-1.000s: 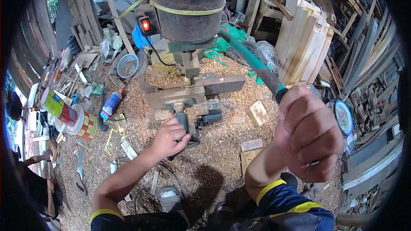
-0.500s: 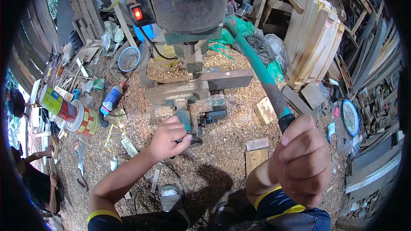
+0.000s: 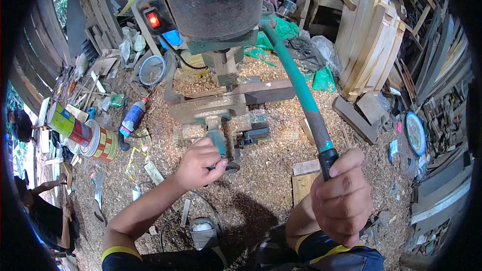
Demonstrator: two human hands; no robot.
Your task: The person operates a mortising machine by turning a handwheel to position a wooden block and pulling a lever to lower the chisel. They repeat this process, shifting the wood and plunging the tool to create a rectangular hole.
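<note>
My right hand (image 3: 342, 198) is wrapped round the black-gripped end of a long green lever (image 3: 300, 83), which runs up to the machine's head. My left hand (image 3: 201, 164) is closed at the vise handwheel (image 3: 231, 168), whose rim shows just beyond the thumb; the part inside the fingers is hidden. In front of it, the vise jaw, faced with a wooden block (image 3: 208, 108), clamps a dark wooden board (image 3: 263, 92). The machine's chisel holder (image 3: 226, 70) stands over that board; its tip is hard to make out.
A red switch (image 3: 153, 19) glows beside the motor housing (image 3: 211, 12). Paint cans (image 3: 103, 143) and a blue bottle (image 3: 133, 116) are on the left, pale timber pieces (image 3: 369, 40) at right. Wood shavings cover the floor. Another person's arm (image 3: 65, 221) is at far left.
My right hand has swung the lever leftward and a little toward me. My left hand stays at the handwheel. The view has shifted slightly.
</note>
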